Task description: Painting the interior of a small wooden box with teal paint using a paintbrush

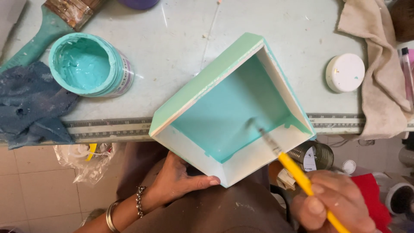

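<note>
The right hand [332, 207] pinches a yellow-handled brush [293, 170] between thumb and fingers; its bristle tip rests on the turquoise inner floor of the open wooden box [228, 112]. The left hand [179, 179] grips the box's near white wall, fingers pressed together, thumb along the lower edge. The box overhangs the tabletop's [172, 47] near edge.

Step in hand, as judged: coating the interior. The inner walls remain largely white; covering them calls for reloading the brush.

Open paint jar [88, 64], turquoise contents, pale label band: toward the left edge. Round white lid [345, 72]: toward the right edge.
</note>
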